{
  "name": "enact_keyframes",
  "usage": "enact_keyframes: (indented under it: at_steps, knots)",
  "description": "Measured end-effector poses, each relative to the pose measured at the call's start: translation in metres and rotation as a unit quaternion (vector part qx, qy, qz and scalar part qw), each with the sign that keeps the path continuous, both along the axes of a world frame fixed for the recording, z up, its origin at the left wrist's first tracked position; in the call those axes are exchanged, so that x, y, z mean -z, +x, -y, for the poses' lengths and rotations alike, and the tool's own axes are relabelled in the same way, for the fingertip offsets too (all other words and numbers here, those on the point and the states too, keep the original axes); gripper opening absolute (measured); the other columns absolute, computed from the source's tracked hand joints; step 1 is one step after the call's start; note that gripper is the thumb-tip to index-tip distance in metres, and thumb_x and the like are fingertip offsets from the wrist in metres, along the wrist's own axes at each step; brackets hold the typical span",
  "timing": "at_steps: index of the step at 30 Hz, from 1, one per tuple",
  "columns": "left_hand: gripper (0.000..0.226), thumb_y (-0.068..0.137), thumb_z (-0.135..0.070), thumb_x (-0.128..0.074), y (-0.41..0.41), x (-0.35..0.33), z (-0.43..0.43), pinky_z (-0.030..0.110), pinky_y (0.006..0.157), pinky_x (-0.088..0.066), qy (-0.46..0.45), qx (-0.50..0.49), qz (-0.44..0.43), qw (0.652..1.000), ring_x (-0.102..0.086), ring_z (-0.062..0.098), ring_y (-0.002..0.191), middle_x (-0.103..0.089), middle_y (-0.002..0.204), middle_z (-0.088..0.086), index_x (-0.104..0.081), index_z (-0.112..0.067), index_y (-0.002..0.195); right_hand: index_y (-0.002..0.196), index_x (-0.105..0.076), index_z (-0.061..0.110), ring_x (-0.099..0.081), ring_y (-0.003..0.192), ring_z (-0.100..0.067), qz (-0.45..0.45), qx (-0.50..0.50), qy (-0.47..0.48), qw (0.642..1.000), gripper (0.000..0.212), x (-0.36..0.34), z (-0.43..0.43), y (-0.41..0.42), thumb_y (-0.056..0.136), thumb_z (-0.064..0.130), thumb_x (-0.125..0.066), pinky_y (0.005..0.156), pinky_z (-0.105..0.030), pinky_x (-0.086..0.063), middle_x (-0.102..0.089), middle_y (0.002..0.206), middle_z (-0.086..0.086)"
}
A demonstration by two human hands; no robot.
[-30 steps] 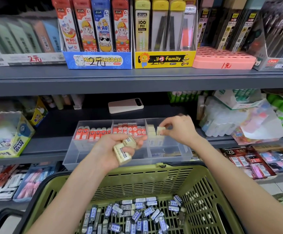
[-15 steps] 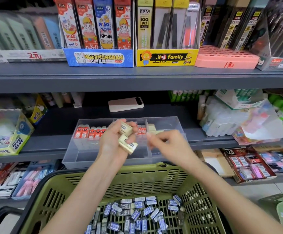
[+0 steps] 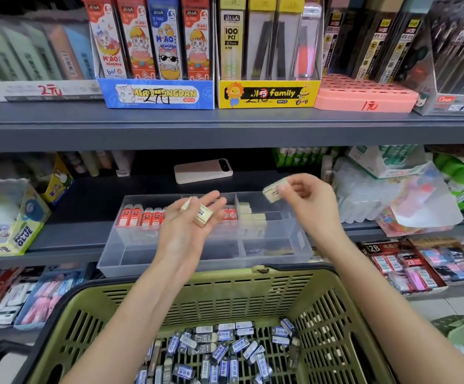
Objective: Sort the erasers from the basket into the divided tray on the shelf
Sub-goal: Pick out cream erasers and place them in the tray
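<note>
- Fingers (image 3: 211, 197) of the left hand (image 3: 181, 234) lie almost straight, palm up, over the middle of the divided tray (image 3: 197, 268). They carry things and do not squeeze.
- One cream eraser (image 3: 203, 214) lies flat on those fingers. A second cream eraser (image 3: 185, 203) sticks up on its edge just beside it. I cannot tell if anything pinches that one.
- These look like small, light blocks, a bit soft and rubbery, with a smooth paper wrap. I think they slide off easily if the open hand tips.
- Just in front of the tray stands the green basket (image 3: 225, 296). It holds a heap of blue-wrapped erasers (image 3: 219, 353).
- In the tray's back right part, a row of cream erasers (image 3: 250, 214) stands close together. I think the loose cream ones go there too.
- Above that same part of the tray, the right hand (image 3: 308, 200) curls its thumb and fingertips around a third cream eraser (image 3: 273, 192) and pinches it at one end.
- That looks like a good grip, with thumb on one flat side and a finger on the other. It leaves the far end free to slip down into the row. A soft pinch is enough, because a hard one could bend the wrap.
</note>
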State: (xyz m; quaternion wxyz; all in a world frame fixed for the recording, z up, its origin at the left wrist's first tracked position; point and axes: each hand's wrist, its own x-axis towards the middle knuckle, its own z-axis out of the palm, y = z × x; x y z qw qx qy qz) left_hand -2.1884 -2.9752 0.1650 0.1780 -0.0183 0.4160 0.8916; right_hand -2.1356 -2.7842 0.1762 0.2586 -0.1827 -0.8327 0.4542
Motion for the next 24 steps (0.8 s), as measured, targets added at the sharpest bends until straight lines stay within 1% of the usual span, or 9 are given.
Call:
enact_keyframes:
  at_steps: [2,4,8,12,16,19,20,22,24]
  knots:
    - [0.005,0.098,-0.003,-0.041,-0.001,0.004,0.004,0.035,0.072,-0.059,-0.012,0.023,0.005,1.000,-0.069,0.033,0.096,-0.065,0.110,0.027,-0.043,-0.005,0.094,0.101,-0.070,0.019,-0.061,0.089,-0.021,0.068,0.030,0.187,0.979,0.019,0.010,-0.014,-0.017,0.085,0.029,-0.065,0.080,-0.036,-0.048,-0.070,0.093,-0.002]
    - [0.006,0.095,-0.001,-0.046,-0.002,0.008,0.007,0.037,0.071,-0.059,-0.035,0.050,0.002,0.998,-0.069,0.033,0.097,-0.068,0.106,0.025,-0.049,-0.002,0.090,0.105,-0.070,0.026,-0.058,0.100,-0.025,0.140,0.012,0.327,0.934,0.021,0.022,-0.019,-0.034,0.086,0.031,-0.062,0.087,-0.034,-0.043,-0.070,0.104,-0.001]
    - [0.017,0.074,-0.013,-0.069,-0.005,0.014,0.012,0.031,0.072,-0.057,-0.118,0.071,-0.069,0.988,-0.069,0.021,0.091,-0.070,0.089,0.006,-0.071,-0.011,0.091,0.102,-0.071,0.033,-0.054,0.099,-0.026,0.177,-0.042,0.414,0.892,0.022,0.039,-0.013,-0.050,0.085,0.036,-0.057,0.086,-0.032,-0.033,-0.072,0.090,0.000]
    - [0.022,0.075,-0.013,-0.070,-0.005,0.016,0.016,0.025,0.073,-0.056,-0.161,0.083,-0.098,0.979,-0.068,0.010,0.081,-0.070,0.082,-0.007,-0.075,-0.022,0.095,0.107,-0.068,0.034,-0.054,0.107,-0.023,0.216,-0.104,0.390,0.889,0.027,0.052,-0.013,-0.055,0.094,0.030,-0.045,0.098,-0.035,-0.028,-0.069,0.108,0.007]
    - [0.029,0.083,0.004,-0.063,-0.004,0.015,0.013,0.026,0.075,-0.057,-0.197,0.076,-0.109,0.971,-0.069,0.018,0.088,-0.067,0.101,0.007,-0.065,-0.015,0.105,0.120,-0.061,0.031,-0.051,0.115,-0.023,0.229,-0.117,0.379,0.889,0.033,0.050,-0.018,-0.053,0.096,0.023,-0.039,0.101,-0.035,-0.026,-0.065,0.120,0.004]
    - [0.026,0.082,0.006,-0.065,-0.001,0.014,0.009,0.026,0.071,-0.057,-0.220,0.065,-0.135,0.964,-0.069,0.023,0.090,-0.066,0.103,0.013,-0.062,-0.010,0.102,0.123,-0.059,0.028,-0.052,0.109,-0.027,0.204,-0.077,0.437,0.873,0.033,0.035,-0.011,-0.045,0.097,0.027,-0.038,0.094,-0.036,-0.030,-0.068,0.109,-0.002]
    - [0.026,0.081,0.006,-0.066,-0.001,0.014,0.007,0.025,0.069,-0.057,-0.227,0.062,-0.146,0.961,-0.069,0.020,0.087,-0.066,0.101,0.013,-0.061,-0.010,0.101,0.119,-0.062,0.027,-0.054,0.103,-0.026,0.168,-0.080,0.412,0.892,0.031,0.029,-0.007,-0.041,0.097,0.030,-0.040,0.090,-0.035,-0.033,-0.070,0.105,-0.002]
    - [0.026,0.079,0.007,-0.068,0.000,0.015,0.004,0.025,0.065,-0.057,-0.238,0.059,-0.170,0.955,-0.069,0.012,0.079,-0.067,0.095,0.009,-0.060,-0.009,0.097,0.107,-0.068,0.025,-0.059,0.093,-0.012,0.103,-0.149,0.239,0.954,0.027,0.014,0.004,-0.028,0.096,0.035,-0.046,0.085,-0.032,-0.039,-0.071,0.101,0.006]
    - [0.026,0.076,0.006,-0.071,0.000,0.015,0.000,0.029,0.064,-0.058,-0.250,0.060,-0.198,0.946,-0.068,0.011,0.076,-0.068,0.089,0.004,-0.060,-0.011,0.093,0.098,-0.070,0.027,-0.058,0.088,0.001,0.084,-0.238,0.097,0.963,0.020,-0.001,0.019,-0.015,0.092,0.035,-0.053,0.082,-0.021,-0.040,-0.070,0.098,0.013]
